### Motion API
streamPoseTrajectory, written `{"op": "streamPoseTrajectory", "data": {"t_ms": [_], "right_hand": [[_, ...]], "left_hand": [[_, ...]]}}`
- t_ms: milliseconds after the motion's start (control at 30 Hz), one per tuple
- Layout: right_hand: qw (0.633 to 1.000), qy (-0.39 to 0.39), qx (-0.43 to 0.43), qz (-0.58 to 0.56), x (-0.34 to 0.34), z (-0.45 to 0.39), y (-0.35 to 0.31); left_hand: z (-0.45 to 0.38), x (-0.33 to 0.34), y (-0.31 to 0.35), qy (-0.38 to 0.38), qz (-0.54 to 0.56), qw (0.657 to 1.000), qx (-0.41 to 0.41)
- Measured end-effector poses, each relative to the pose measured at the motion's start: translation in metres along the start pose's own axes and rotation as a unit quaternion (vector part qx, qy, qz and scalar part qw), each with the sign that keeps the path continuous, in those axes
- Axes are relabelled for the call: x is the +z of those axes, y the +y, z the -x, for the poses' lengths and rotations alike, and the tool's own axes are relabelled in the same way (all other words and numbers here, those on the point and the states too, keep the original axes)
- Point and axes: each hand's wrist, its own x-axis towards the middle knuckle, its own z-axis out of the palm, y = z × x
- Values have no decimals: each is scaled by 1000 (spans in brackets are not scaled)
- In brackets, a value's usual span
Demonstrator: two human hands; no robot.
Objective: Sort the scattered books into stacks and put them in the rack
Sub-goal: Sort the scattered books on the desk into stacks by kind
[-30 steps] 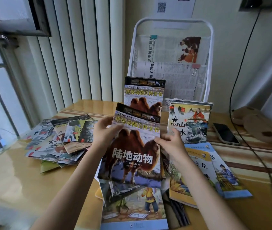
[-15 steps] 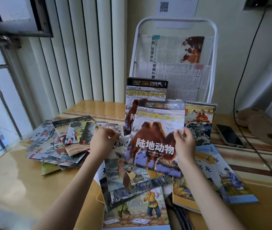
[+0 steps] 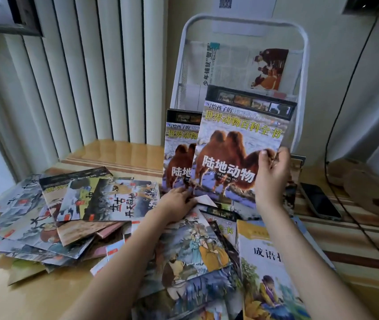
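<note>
**Camel book held up at the rack**

Right hand [image 3: 270, 179] pinches the camel book [image 3: 237, 146] at its right edge, upright before the white rack [image 3: 304, 65], overlapping its twin [image 3: 179, 153]. Left hand [image 3: 177, 204] rests fingers loosely on the scattered books [image 3: 68, 211] covering the table [image 3: 119, 153].

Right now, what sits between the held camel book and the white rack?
In the head view, a second camel book stands between the held camel book and the white rack.

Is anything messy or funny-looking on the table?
Yes. The books on the left lie in a crooked, overlapping heap instead of a neat stack, and a black cable trails across the table by the phone.
</note>
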Motion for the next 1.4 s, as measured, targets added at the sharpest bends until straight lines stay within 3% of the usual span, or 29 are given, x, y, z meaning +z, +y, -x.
{"op": "streamPoseTrajectory", "data": {"t_ms": [333, 467, 600, 767, 833, 933, 1100, 1167, 1267, 1333, 1400], "right_hand": [[991, -118, 55, -28, 77, 2, 36], [978, -178, 71, 81, 90, 22, 51], [966, -120, -28, 229, 94, 24, 47], [899, -154, -151, 380, 92, 37, 50], [867, -238, -178, 400, 90, 48, 53], [790, -372, -208, 441, 82, 62, 63], [738, -446, -117, 493, 71, 58, 45], [754, -456, -100, 462, 71, 56, 28], [842, -381, -84, 374, 57, 56, -1], [848, -392, -49, 354, 41, 63, -18], [821, -475, 58, 310, 25, 76, -29]], "left_hand": [[12, 3, 0, 58, -31, 998, 15], [14, 8, -2, 69, -8, 998, 8], [16, 7, -4, 96, 24, 995, 10], [17, 7, -4, 175, -5, 984, -19], [17, 9, -4, 155, 5, 988, -26], [18, 7, -2, 123, 25, 992, -20], [21, 1, 0, 141, 12, 990, 2], [26, -8, 4, 189, 29, 981, -3], [39, -26, 4, 232, 53, 971, -36], [49, -32, -3, 234, 42, 970, -59], [65, -31, -8, 237, 21, 968, -77]]}}
